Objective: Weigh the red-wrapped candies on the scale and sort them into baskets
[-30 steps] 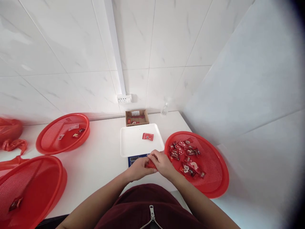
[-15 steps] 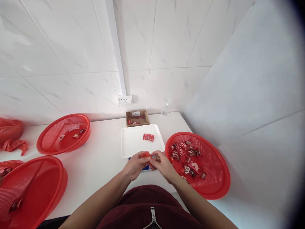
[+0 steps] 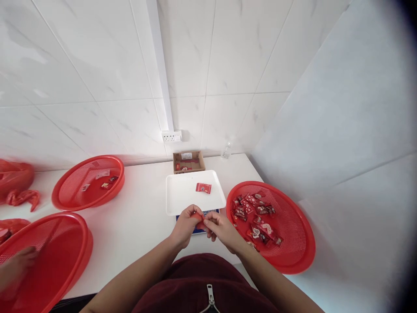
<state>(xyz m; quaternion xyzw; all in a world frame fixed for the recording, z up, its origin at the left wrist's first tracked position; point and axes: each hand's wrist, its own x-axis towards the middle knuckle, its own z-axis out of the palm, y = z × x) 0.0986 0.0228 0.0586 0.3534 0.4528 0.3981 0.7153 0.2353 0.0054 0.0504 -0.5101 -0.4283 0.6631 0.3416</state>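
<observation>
A small red piece is held between the person's two hands, in front of the white tray's near edge. The left hand has its grip clamped on it, thumb against fingers; the right hand pinches its right side. The piece looks crumpled and plain red, though the fingers hide much of it. The hands also block part of a blue base beneath the white tray. On the tray lies one red packet. Behind stands a cardboard box with a few items inside; a clear bottle is near it. To the right, a red basket holds wrapped packets. Across the tabletop to the left are a far basket with scattered packets and a near basket, over which another person's blurred hand reaches.
</observation>
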